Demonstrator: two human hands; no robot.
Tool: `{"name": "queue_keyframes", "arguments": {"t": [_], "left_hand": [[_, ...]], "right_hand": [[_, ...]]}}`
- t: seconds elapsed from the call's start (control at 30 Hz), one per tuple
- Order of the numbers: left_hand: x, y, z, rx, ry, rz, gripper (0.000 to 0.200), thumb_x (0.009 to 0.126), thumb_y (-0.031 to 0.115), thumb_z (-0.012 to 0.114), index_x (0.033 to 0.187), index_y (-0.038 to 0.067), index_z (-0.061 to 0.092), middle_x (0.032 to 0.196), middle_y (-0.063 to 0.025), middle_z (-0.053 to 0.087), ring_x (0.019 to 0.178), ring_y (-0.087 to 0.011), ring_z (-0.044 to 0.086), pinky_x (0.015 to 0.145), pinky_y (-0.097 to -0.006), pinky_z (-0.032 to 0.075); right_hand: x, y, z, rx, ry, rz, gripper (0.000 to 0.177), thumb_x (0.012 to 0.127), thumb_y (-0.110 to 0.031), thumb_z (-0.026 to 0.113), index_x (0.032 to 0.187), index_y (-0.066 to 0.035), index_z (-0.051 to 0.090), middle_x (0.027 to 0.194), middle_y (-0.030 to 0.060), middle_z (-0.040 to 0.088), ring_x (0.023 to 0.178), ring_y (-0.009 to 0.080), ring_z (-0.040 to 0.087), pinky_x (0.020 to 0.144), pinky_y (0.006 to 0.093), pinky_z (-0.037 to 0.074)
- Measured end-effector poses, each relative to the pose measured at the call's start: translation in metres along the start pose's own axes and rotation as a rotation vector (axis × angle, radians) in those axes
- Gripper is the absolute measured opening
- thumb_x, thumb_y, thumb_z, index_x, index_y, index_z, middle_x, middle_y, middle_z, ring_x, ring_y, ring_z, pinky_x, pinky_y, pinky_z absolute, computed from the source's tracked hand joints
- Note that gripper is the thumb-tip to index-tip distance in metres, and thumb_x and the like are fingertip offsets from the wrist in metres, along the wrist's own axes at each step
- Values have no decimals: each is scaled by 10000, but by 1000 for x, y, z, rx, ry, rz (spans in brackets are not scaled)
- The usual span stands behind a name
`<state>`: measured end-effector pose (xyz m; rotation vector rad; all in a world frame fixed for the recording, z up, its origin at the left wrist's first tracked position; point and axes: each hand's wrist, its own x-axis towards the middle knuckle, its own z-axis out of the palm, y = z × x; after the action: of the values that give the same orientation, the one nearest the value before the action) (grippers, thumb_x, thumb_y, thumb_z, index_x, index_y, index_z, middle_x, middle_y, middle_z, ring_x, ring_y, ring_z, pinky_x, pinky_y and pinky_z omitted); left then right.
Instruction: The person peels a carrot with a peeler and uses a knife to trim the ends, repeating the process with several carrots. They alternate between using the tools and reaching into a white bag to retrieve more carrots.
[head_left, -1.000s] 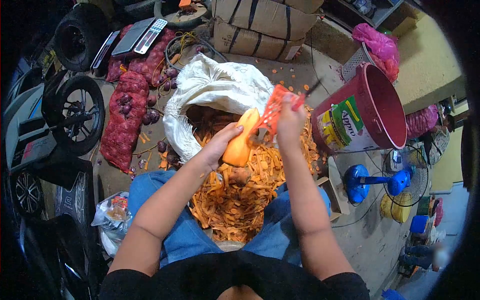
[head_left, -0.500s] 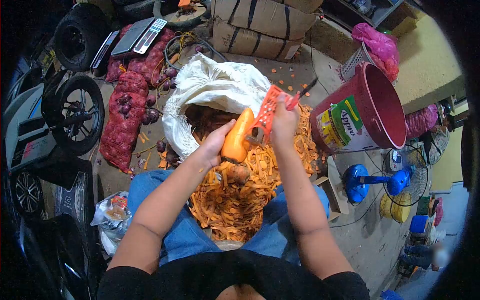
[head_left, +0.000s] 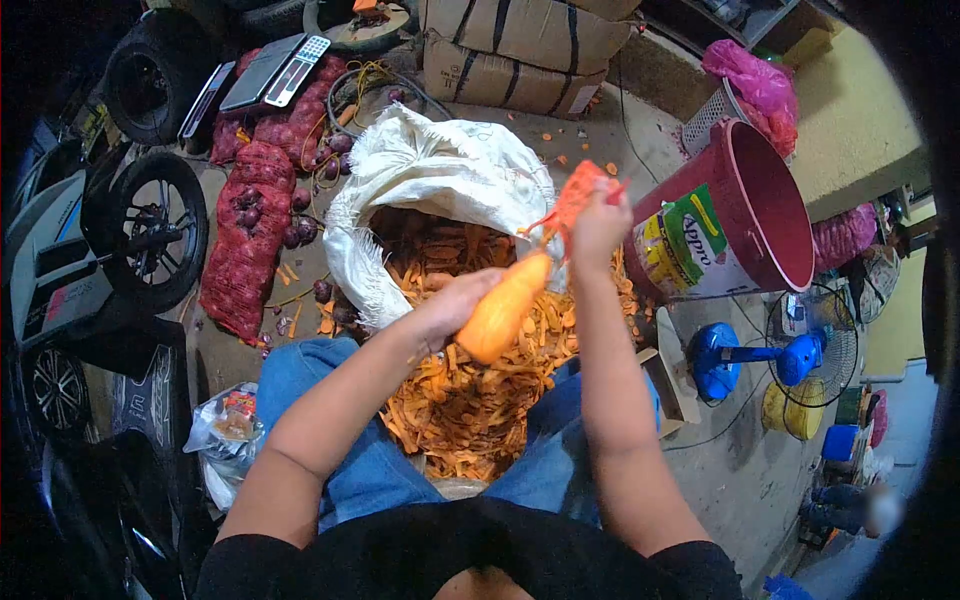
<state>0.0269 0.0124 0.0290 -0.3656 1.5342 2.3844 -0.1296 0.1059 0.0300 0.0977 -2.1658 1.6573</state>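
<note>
My left hand (head_left: pixel 458 302) is closed around the thick part of a large peeled carrot (head_left: pixel 503 312). The carrot lies at a slant, its thinner end toward my right hand (head_left: pixel 602 225). That hand grips an orange-red plastic peeler (head_left: pixel 572 205), blurred by motion, just past the carrot's far end. Below both hands, a heap of orange peel strips (head_left: pixel 480 400) fills the space between my knees. It runs back to the mouth of a white woven sack (head_left: pixel 450 180), where more peelings show inside.
A tall red bucket (head_left: pixel 725 220) stands at the right, with a blue fan (head_left: pixel 715 350) nearer me. Net bags of red onions (head_left: pixel 245 240) lie left, below a digital scale (head_left: pixel 275 75). Strapped cartons (head_left: pixel 515 75) are stacked behind. A motorbike wheel (head_left: pixel 155 230) borders the left side.
The peeler has moved right and up, away from the carrot's side. My left hand has shifted slightly right, and the carrot has turned and dropped lower over the heap.
</note>
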Motion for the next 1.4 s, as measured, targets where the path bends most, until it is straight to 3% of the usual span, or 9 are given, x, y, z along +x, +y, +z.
{"name": "queue_keyframes", "arguments": {"t": [0.07,0.13,0.3,0.57,0.8,0.87,1.17,1.3,1.4], "left_hand": [[-4,-5,3,135,-72,61,339,868,238,324,1090,14,447,971,-81,542,831,-129,538,744,-263,426],[-4,-5,7,-30,-4,-10,335,866,242,330,1080,17,455,976,-82,539,831,-131,539,737,-262,430],[9,-3,-17,-80,187,6,402,778,222,466,1125,36,383,962,-83,508,818,-158,534,719,-294,443],[7,13,-25,-339,125,50,358,783,253,456,1068,41,414,905,-88,540,775,-173,555,688,-293,464],[19,3,-35,-332,172,51,373,804,314,443,1043,28,439,881,-120,548,716,-188,577,621,-291,491],[25,-5,-42,-528,37,-5,394,817,336,424,1065,29,434,918,-118,553,768,-189,575,647,-312,490],[31,-9,-24,-686,12,20,409,845,367,360,1075,41,446,981,-90,548,817,-171,565,699,-310,477],[30,-10,-28,-468,-65,-5,427,841,382,361,1062,29,453,952,-97,555,782,-173,574,670,-298,483],[6,-1,-12,-370,-99,-185,441,839,391,361,1051,16,455,907,-111,565,738,-185,584,644,-299,488]], "right_hand": [[19,17,-9,-72,101,-5,289,810,-229,472,691,34,491,534,24,436,496,121,376,469,287,329],[24,11,-14,-55,63,342,204,800,-177,474,717,8,500,590,75,529,496,169,454,500,317,364],[-6,-26,-14,185,-145,145,232,831,-192,436,688,-12,461,569,-3,403,524,96,366,496,265,324],[-28,-6,1,217,-284,-27,217,833,-191,447,729,-1,461,568,-2,412,517,87,351,460,258,307],[-12,-15,-8,215,-168,100,256,838,-202,439,652,-27,423,538,-4,389,493,93,346,451,263,304],[-28,-22,-4,286,-240,215,234,834,-226,452,701,-35,478,593,-29,435,543,61,373,498,240,323],[-63,-29,2,186,-387,-5,246,827,-211,440,747,15,494,567,105,508,504,161,466,485,308,365],[-46,-18,6,94,-322,-24,234,823,-198,444,755,20,498,583,102,518,521,177,482,506,312,375],[-2,6,-2,-23,-36,28,239,815,-197,457,752,28,504,615,99,535,546,191,498,539,315,384]]}}
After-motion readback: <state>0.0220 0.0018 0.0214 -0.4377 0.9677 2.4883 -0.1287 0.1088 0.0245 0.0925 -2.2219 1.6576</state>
